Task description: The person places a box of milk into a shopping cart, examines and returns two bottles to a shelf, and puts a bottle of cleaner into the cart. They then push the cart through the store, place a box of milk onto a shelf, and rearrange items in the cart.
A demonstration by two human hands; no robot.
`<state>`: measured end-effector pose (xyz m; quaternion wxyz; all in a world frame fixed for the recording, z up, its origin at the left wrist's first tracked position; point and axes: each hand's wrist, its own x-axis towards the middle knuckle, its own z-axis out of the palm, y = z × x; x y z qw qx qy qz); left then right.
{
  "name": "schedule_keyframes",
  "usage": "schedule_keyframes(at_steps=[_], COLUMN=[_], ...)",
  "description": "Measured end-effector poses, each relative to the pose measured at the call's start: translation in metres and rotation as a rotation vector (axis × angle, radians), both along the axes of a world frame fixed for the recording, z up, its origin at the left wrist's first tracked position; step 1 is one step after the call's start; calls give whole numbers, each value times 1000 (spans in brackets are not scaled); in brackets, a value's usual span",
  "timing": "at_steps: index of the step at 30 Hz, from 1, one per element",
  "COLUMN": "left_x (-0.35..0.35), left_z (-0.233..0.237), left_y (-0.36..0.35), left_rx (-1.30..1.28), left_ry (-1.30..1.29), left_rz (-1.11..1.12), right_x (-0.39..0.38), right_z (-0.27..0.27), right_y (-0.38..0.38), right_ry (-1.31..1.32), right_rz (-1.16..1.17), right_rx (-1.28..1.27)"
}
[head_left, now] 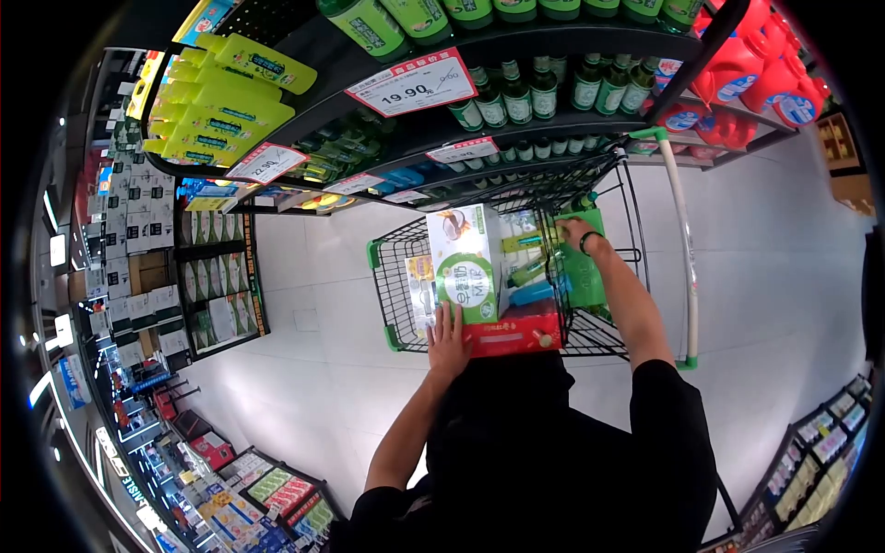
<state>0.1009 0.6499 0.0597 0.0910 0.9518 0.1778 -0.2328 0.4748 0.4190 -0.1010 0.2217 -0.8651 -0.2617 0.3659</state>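
A wire shopping cart point(396, 247) with green corners stands in front of me. Inside it are a white and green milk box point(468, 263), a red box point(516, 334), a yellow-and-white box point(420, 286) and several bottles and packs. My left hand point(449, 347) lies on the near end of the milk box, fingers spread. My right hand point(577, 232) reaches into the cart beside the green child-seat panel point(583, 267), its fingers bent near the bottles; what it touches is too small to tell. A dark band circles my right wrist.
Shelves with yellow-green bottles point(230, 101), green bottles point(516, 97) and price tags point(415, 83) rise just beyond the cart. Red jugs point(737, 69) sit at the upper right. The cart's handle point(682, 240) is on the right. Display racks point(217, 276) stand at the left.
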Motion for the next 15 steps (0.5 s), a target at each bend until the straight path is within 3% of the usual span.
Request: schedule_keyframes(at_steps=[4, 6, 15], left_x=[3, 4, -2], left_z=[-3, -2, -9], left_y=[-4, -4, 0], left_rx=[-15, -8, 68], left_ry=[8, 22, -1], left_rz=[17, 36, -12], right_x=[5, -1, 1], right_z=[17, 20, 16], right_y=[-1, 0, -10], right_ry=[31, -79, -160], right_rz=[112, 130, 37], right_rx=[10, -72, -143])
